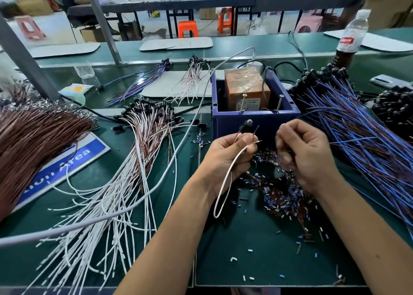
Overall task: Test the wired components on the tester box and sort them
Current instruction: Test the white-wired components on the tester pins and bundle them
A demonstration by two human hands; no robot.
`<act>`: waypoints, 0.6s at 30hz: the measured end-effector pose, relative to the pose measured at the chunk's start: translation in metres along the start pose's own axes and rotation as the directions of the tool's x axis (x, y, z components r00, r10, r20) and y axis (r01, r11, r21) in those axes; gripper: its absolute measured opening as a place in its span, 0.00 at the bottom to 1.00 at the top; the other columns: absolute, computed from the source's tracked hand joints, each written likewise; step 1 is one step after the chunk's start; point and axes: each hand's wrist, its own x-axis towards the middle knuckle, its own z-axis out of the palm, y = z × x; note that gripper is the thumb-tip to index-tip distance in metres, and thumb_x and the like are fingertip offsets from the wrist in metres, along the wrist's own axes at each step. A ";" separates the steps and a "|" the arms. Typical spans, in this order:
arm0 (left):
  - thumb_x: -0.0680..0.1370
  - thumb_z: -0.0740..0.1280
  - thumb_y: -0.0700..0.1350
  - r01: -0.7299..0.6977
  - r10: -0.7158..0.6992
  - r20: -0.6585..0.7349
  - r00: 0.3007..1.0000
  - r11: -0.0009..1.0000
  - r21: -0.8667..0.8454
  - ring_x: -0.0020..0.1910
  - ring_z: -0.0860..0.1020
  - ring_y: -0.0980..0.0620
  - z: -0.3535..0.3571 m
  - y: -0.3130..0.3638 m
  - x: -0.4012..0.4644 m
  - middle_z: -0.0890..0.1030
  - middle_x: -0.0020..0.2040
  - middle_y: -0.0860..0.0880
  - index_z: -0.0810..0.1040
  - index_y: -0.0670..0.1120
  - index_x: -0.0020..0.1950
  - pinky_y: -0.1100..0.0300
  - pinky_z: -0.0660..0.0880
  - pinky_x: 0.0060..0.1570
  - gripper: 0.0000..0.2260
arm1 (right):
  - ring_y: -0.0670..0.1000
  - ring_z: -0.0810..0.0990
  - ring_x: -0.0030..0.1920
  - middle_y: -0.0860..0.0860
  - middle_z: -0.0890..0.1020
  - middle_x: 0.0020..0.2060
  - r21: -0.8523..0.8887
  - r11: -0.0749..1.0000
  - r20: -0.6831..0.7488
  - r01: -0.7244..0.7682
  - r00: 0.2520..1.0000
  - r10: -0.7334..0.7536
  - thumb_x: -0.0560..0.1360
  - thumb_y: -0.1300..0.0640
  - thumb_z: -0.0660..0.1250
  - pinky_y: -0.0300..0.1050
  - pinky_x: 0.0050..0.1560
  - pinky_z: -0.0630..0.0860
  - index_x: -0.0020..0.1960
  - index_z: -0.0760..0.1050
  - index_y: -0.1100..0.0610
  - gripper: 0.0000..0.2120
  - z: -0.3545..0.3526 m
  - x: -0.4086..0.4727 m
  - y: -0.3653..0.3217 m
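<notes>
Where green mat (257, 238) ends, orange stools (188, 29); bottle (353, 34) rt.

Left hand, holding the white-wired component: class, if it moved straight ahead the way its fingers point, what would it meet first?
Probably the front wall of the blue tester box, just beyond the left hand; depth is uncertain.

tester box (252, 120) behind both hands, wire piles left (125, 183) and right (357, 133)
</notes>
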 end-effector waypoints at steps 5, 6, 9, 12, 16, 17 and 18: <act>0.79 0.73 0.44 -0.323 0.461 -0.178 0.869 0.802 0.503 0.29 0.76 0.60 0.004 -0.005 0.003 0.84 0.35 0.51 0.85 0.46 0.44 0.68 0.71 0.32 0.04 | 0.47 0.70 0.21 0.54 0.81 0.33 -0.047 0.990 0.067 -0.131 0.989 0.134 0.77 0.45 0.69 0.37 0.19 0.64 0.47 0.80 0.54 0.12 0.005 0.000 0.009; 0.80 0.73 0.42 -0.337 0.514 -0.156 0.843 0.732 0.592 0.30 0.78 0.58 0.005 -0.007 0.004 0.84 0.35 0.52 0.83 0.46 0.44 0.66 0.74 0.33 0.05 | 0.48 0.70 0.21 0.56 0.81 0.33 -0.054 0.984 0.141 -0.168 0.975 0.174 0.79 0.43 0.67 0.37 0.19 0.64 0.45 0.81 0.53 0.13 0.010 -0.002 0.011; 0.81 0.72 0.41 -0.330 0.521 -0.143 0.842 0.705 0.628 0.27 0.79 0.50 0.009 -0.013 0.004 0.81 0.32 0.48 0.82 0.44 0.43 0.58 0.75 0.27 0.06 | 0.49 0.73 0.22 0.58 0.83 0.34 -0.092 0.975 0.317 -0.200 0.923 0.219 0.79 0.40 0.66 0.37 0.20 0.66 0.44 0.83 0.53 0.18 0.017 -0.006 0.012; 0.81 0.71 0.39 -0.344 0.521 -0.128 0.844 0.708 0.617 0.27 0.77 0.53 0.010 -0.013 0.002 0.81 0.33 0.46 0.82 0.41 0.45 0.61 0.75 0.27 0.05 | 0.48 0.73 0.21 0.59 0.83 0.33 -0.105 0.974 0.318 -0.203 0.921 0.226 0.79 0.43 0.68 0.36 0.19 0.66 0.45 0.83 0.55 0.15 0.014 -0.005 0.010; 0.81 0.71 0.40 -0.420 0.592 -0.066 0.803 0.642 0.641 0.27 0.79 0.46 0.010 -0.012 0.000 0.83 0.37 0.49 0.82 0.43 0.46 0.54 0.75 0.27 0.05 | 0.47 0.71 0.21 0.58 0.81 0.32 -0.054 0.972 0.327 -0.228 0.916 0.233 0.77 0.46 0.70 0.34 0.18 0.64 0.44 0.83 0.53 0.11 0.013 -0.005 0.007; 0.81 0.72 0.40 -0.441 0.647 -0.046 0.761 0.569 0.694 0.31 0.80 0.45 0.010 -0.012 0.000 0.83 0.41 0.48 0.83 0.43 0.47 0.51 0.76 0.29 0.03 | 0.47 0.70 0.21 0.57 0.81 0.32 -0.043 0.975 0.326 -0.220 0.919 0.222 0.79 0.48 0.69 0.34 0.19 0.64 0.43 0.82 0.53 0.11 0.012 -0.005 0.006; 0.80 0.72 0.38 -0.457 0.707 -0.030 0.707 0.488 0.743 0.35 0.80 0.46 0.009 -0.011 -0.001 0.82 0.46 0.47 0.83 0.43 0.48 0.50 0.78 0.33 0.02 | 0.47 0.70 0.21 0.57 0.80 0.31 -0.030 0.977 0.320 -0.211 0.924 0.209 0.80 0.50 0.67 0.34 0.19 0.63 0.42 0.81 0.53 0.10 0.012 -0.005 0.005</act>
